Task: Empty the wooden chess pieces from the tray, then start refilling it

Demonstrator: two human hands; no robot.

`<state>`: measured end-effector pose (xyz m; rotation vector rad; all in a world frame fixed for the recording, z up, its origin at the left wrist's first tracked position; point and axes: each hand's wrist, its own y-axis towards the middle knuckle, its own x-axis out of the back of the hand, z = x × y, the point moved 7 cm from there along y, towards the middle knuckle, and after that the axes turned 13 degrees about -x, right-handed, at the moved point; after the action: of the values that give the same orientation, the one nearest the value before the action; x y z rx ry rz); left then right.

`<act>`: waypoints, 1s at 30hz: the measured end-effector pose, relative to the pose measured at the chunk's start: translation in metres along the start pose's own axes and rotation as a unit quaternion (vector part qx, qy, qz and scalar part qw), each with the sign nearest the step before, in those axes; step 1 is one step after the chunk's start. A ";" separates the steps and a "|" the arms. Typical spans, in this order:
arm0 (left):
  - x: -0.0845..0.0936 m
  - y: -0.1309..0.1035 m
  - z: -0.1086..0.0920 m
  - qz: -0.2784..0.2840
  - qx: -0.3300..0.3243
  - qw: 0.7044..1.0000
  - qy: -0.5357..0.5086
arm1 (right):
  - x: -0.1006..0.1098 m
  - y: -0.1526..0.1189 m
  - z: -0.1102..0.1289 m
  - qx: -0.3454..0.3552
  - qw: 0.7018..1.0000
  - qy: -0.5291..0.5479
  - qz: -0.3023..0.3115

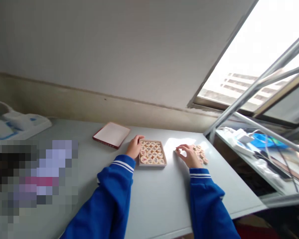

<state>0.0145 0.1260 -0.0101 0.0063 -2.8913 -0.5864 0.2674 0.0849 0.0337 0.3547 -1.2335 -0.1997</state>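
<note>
A shallow square box (165, 156) of round Chinese chess pieces (154, 154) sits on the grey table (159, 199). The pieces lie flat in rows, with red and dark characters facing up. Around the box's left wall my left hand (134, 147) is closed, fingers over the far left corner. To the right of the box, my right hand (190, 156) is just above the table or on it, thumb and forefinger pinched together. Whatever is between those fingertips is too small to make out. Several loose chess pieces (201, 153) lie beside and partly behind that hand.
A box lid (112, 133) with a pale inside and red edge lies at the back left. White objects (22, 124) stand at the far left, near a pixelated patch. Metal bars (229, 111) rise at the right, before another table (271, 169) with cables. A wall borders the back.
</note>
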 end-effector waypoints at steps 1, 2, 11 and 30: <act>0.000 0.001 0.001 0.000 -0.001 1.000 -0.002 | 0.004 -0.003 -0.013 -0.020 0.998 -0.046 -0.023; -0.001 0.001 0.002 0.001 -0.001 1.000 -0.002 | 0.009 -0.006 -0.026 -0.047 0.994 -0.089 -0.047; -0.001 0.002 -0.001 0.015 -0.006 1.000 0.013 | 0.018 -0.012 -0.030 -0.119 0.982 -0.126 -0.068; -0.003 0.003 0.001 0.033 -0.024 0.999 0.033 | -0.044 0.002 0.146 0.118 0.983 0.046 0.136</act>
<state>0.0173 0.1295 -0.0104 -0.0764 -2.8012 -0.6322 0.1146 0.0786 0.0369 0.3912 -1.2020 0.1968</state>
